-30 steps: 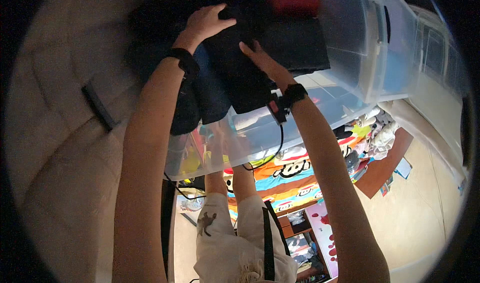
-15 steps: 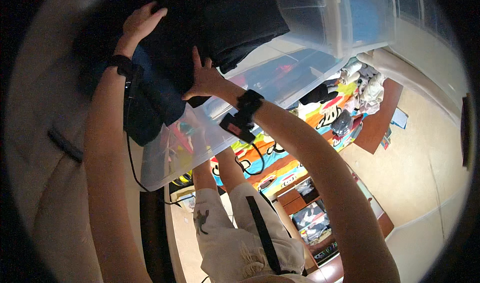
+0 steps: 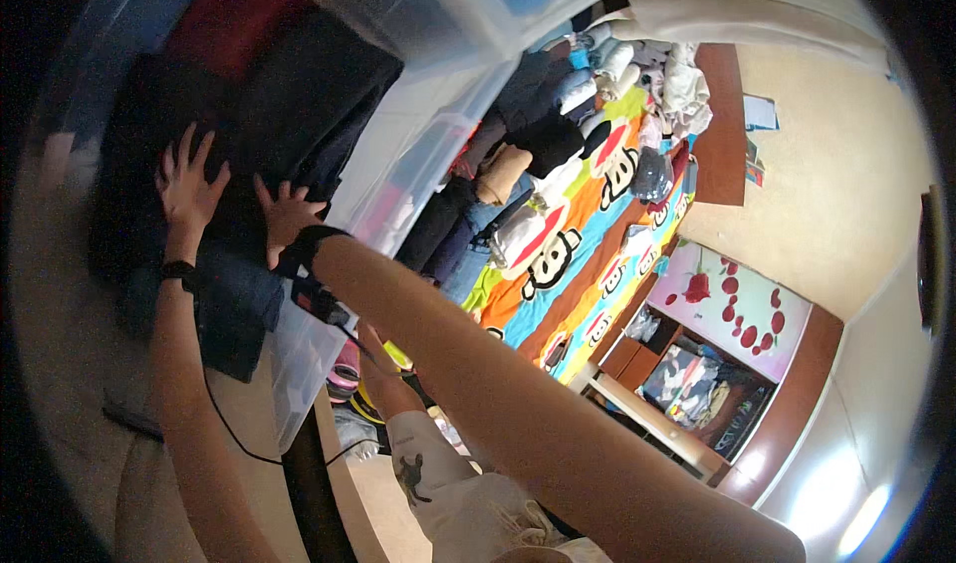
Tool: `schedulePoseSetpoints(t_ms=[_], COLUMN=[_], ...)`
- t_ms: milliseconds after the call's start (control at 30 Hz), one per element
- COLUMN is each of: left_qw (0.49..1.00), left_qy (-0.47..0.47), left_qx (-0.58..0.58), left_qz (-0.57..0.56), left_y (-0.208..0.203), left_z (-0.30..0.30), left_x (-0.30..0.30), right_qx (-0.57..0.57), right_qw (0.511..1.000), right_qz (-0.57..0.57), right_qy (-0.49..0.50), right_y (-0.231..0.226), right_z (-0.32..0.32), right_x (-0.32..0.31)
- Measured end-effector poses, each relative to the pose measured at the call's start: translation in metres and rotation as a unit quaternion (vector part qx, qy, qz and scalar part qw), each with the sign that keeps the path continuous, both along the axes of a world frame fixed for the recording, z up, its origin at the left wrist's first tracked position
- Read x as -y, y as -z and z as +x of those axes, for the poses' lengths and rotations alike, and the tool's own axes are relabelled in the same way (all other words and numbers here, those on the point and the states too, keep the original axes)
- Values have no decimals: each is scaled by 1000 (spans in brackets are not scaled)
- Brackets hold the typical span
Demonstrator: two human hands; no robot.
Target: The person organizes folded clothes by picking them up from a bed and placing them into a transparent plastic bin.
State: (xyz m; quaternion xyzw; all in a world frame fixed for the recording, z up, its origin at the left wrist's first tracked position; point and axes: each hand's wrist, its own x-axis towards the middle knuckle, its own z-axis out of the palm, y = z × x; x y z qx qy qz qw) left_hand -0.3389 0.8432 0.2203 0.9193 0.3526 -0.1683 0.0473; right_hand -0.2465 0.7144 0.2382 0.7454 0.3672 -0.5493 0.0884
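Observation:
A clear plastic storage bin [image 3: 423,180] on the left holds dark folded clothes [image 3: 309,90]. A dark red cloth [image 3: 234,25] lies at its far end, and a dark blue garment [image 3: 234,314] is at the near end. My left hand [image 3: 191,187] is open, its spread fingers lying flat on the dark clothes. Close by to the right, my right hand [image 3: 289,217] is open as well, fingers apart, resting against the clothes by the bin's inner side. Both wrists carry black bands, and a thin cable trails between them. Shadow hides the separate folds under my hands.
Right of the bin is a bed with a colourful cartoon-print sheet [image 3: 583,254]. Several rolled and folded clothes [image 3: 538,145] lie along it. A cabinet with a flower-patterned panel [image 3: 722,299] and open shelves stands beyond. More clear bins [image 3: 468,15] are at the top.
The view has swung, showing more of the bed and cabinet. My left hand's fingers have spread out flat on the clothes, and my two hands are closer together.

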Motion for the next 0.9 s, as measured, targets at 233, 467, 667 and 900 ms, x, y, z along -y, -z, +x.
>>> schedulePoseSetpoints(t_ms=[233, 467, 667, 900], left_qw=[987, 983, 932, 902], left_qy=[107, 126, 172, 240], left_qx=[-113, 128, 283, 136], left_qz=[50, -31, -149, -334], left_y=[-50, -172, -266, -319], left_z=[37, 14, -9, -17], left_x=[11, 99, 246, 421], right_qx=[-55, 89, 220, 190], right_qw=[997, 747, 802, 700], right_qz=[1, 610, 296, 27], right_qy=[50, 249, 469, 688], right_y=[-61, -212, -227, -289], right_z=[25, 75, 30, -126], right_x=[-7, 148, 501, 784])
